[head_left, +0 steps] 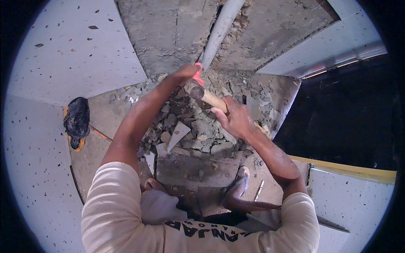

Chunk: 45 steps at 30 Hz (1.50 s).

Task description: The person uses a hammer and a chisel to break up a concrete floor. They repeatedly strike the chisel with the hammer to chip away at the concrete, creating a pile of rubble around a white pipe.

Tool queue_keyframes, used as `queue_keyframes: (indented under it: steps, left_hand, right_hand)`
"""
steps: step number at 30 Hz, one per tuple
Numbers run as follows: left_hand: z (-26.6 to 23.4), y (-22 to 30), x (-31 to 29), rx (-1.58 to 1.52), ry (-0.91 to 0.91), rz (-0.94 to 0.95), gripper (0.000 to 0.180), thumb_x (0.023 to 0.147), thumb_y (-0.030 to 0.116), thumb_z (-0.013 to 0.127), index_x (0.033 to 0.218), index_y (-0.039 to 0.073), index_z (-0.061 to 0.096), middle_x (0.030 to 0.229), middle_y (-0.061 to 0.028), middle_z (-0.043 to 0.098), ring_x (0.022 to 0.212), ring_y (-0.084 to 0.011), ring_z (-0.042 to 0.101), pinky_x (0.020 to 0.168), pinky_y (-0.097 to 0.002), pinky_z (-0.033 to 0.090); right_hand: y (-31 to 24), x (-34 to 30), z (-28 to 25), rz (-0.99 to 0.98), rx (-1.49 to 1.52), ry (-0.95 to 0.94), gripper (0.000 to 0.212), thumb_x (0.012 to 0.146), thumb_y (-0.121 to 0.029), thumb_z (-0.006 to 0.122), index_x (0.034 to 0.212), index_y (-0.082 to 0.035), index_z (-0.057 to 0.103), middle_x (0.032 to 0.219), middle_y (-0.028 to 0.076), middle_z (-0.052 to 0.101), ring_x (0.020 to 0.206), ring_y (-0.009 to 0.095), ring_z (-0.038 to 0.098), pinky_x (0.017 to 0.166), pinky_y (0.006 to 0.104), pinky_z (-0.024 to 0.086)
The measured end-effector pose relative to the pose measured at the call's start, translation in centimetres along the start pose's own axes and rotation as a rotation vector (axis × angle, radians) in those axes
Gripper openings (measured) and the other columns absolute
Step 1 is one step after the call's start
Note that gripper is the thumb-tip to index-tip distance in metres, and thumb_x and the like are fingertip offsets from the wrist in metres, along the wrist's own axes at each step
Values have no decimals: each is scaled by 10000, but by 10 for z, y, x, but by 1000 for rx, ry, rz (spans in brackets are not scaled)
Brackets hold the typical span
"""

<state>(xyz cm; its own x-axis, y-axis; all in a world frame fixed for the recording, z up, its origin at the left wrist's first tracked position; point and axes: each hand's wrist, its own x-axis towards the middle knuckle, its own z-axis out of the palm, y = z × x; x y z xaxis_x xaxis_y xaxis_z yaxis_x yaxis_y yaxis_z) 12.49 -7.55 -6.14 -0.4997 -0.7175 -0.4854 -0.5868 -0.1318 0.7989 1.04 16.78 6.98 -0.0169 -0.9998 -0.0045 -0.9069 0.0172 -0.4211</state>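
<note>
My right hand [238,118] is wrapped round the pale wooden handle of a hammer [216,101]. The hammer's round, dark-faced head [195,90] lies up and left of that hand, close to my left hand [187,72]. The left fingers are closed on a tool with a red grip [198,75]; its working end is hidden, so its exact kind does not show. Both hands are over broken mortar rubble [198,126], near the lower end of a light grey pipe [221,31] at the wall.
Bare rough wall [164,29] flanks the pipe, with speckled white panels [76,46] beside it. A black plastic bag [77,120] lies at left. By my right foot rests a drill bit [259,190]. A dark opening [341,114] with a yellow edge is at right.
</note>
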Motion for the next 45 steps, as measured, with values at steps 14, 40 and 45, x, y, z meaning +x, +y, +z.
queue_keyframes:
  steps: [14,40,45]
  left_hand:
    - [22,-73,-11,-582,-315,98,341,911,380,558,1046,67,571,741,-24,558,640,-158,551,583,-360,467]
    - [-19,-13,13,-936,-385,112,222,946,235,511,1038,42,571,840,-69,622,727,-185,629,664,-341,544]
    - [-10,-11,15,-879,-328,87,215,942,213,499,1016,21,563,837,-82,608,712,-186,619,662,-369,547]
  right_hand:
    - [29,-37,-26,161,124,-82,430,888,-430,595,971,-10,558,694,230,609,677,423,626,600,476,469]
    - [19,26,28,28,-251,-73,415,901,-424,552,1014,-29,493,779,209,635,695,417,636,623,509,510]
    - [9,9,18,-82,-115,68,406,897,-437,551,971,-40,507,740,198,623,641,402,627,582,499,498]
